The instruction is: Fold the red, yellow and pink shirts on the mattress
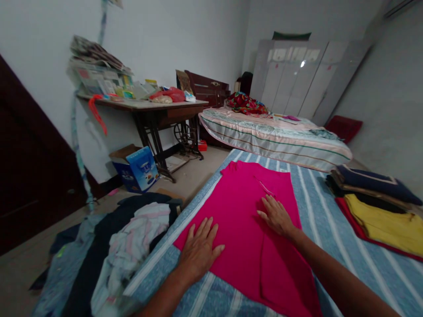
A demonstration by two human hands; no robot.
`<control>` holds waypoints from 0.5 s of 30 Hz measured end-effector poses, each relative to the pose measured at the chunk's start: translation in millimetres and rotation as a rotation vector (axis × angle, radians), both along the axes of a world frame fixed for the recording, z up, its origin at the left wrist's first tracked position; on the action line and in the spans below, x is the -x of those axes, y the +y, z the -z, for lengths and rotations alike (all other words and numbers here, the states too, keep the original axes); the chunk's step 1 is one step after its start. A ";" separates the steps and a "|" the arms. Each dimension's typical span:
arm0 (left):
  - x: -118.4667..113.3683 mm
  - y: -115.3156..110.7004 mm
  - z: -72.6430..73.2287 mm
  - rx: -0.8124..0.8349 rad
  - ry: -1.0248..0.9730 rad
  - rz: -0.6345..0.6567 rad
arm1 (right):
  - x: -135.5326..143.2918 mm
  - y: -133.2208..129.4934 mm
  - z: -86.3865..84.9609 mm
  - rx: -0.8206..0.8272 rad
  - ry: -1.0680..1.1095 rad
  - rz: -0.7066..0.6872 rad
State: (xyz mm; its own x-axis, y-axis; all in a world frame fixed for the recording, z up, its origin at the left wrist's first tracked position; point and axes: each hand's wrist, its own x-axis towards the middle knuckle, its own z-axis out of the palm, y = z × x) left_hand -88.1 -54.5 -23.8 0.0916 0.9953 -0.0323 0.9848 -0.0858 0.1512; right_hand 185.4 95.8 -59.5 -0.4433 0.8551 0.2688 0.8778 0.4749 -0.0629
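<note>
A bright pink shirt (239, 211) lies spread on a blue-and-white striped bed cover (307, 189). One side of it is folded over, and a long edge runs down its right half. My left hand (200, 248) rests palm down near the shirt's left edge, fingers spread. Flat on the upper right part of the shirt is my right hand (276, 215), fingers stretched out, just below a pale line at the neckline. Neither hand grips anything.
Folded clothes, including a yellow garment (390, 224) and a navy one (376, 182), are stacked at the right. Loose clothes (132, 240) are heaped at the left. Beyond stand a blue box (140, 169), a cluttered sewing table (139, 104) and another bed (274, 136).
</note>
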 end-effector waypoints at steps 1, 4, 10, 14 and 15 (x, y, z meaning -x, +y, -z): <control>0.0 0.1 0.6 -0.010 0.003 0.002 | 0.7 -15.8 -0.2 0.011 0.016 -0.030; -0.3 0.3 2.9 -0.043 0.008 0.008 | -0.2 -66.7 0.4 0.048 0.071 -0.102; -0.3 2.7 6.5 -0.075 0.014 0.012 | 8.5 -140.9 0.6 0.114 0.107 -0.092; 1.0 4.5 7.5 -0.099 0.019 0.022 | 24.4 -151.2 -3.7 0.193 0.080 -0.058; 1.2 4.7 7.2 -0.102 0.023 0.025 | 26.8 -151.3 -5.1 0.201 0.080 -0.049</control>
